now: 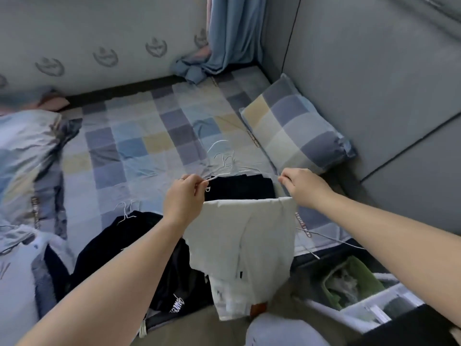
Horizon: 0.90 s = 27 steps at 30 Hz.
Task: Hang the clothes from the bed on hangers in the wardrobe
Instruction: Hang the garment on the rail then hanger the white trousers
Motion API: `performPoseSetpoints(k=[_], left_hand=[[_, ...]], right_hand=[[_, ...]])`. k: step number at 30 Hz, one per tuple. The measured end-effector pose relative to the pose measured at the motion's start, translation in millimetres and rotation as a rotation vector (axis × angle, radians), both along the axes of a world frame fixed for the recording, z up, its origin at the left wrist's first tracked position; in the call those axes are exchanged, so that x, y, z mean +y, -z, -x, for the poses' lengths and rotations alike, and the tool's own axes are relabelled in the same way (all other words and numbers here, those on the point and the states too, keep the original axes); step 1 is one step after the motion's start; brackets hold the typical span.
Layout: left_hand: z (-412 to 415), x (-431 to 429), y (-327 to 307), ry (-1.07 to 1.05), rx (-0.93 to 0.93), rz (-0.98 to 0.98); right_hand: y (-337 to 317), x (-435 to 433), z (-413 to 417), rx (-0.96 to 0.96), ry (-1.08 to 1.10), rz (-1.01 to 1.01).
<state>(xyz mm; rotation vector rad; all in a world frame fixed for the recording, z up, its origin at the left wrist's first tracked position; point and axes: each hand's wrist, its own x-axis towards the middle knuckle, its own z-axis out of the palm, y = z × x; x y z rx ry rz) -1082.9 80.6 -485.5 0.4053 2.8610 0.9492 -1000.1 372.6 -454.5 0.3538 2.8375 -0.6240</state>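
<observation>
A white garment [245, 245] hangs folded over the bar of a thin white wire hanger [232, 172], held up above the bed's near edge. My left hand [185, 198] pinches the hanger's left end and my right hand [303, 187] grips its right end. Behind the hanger a folded black garment [240, 187] lies on the checked bed sheet [139, 146]. A black garment with white lettering [139, 248] lies at the bed's near edge with white wire hangers [126, 212] on it. Several more white hangers [220, 153] lie on the sheet beyond my hands.
A checked pillow [294, 126] leans against the grey padded headboard [374, 83] on the right. A crumpled duvet [27, 156] fills the left side. A blue curtain [232, 33] hangs at the far corner. A white bin holding green fabric [349, 283] stands on the floor at lower right.
</observation>
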Motion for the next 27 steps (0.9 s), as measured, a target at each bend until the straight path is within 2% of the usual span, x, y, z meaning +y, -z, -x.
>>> performPoseSetpoints(k=[6, 10, 15, 19, 23, 27], left_hand=[[56.8, 43.0, 80.9, -0.065, -0.156, 0.091], [104.1, 69.4, 147.3, -0.011, -0.196, 0.186], [152.7, 99.5, 244.5, 0.019, -0.256, 0.206], [183.1, 120.8, 311.7, 0.065, -0.209, 0.218], [214.5, 144.7, 359.2, 0.062, -0.208, 0.301], [237.8, 165.6, 390.8, -0.008, -0.231, 0.281]], right_hand=[[100.2, 36.1, 73.1, -0.058, -0.002, -0.069], [171.3, 53.6, 106.1, -0.116, 0.058, -0.115], [271.0, 75.9, 135.1, -0.179, 0.209, -0.022], [338.8, 93.8, 157.9, -0.15, 0.261, 0.043], [387.7, 111.6, 187.5, -0.096, 0.324, 0.086], [420.7, 122.9, 216.5, -0.096, 0.392, 0.164]])
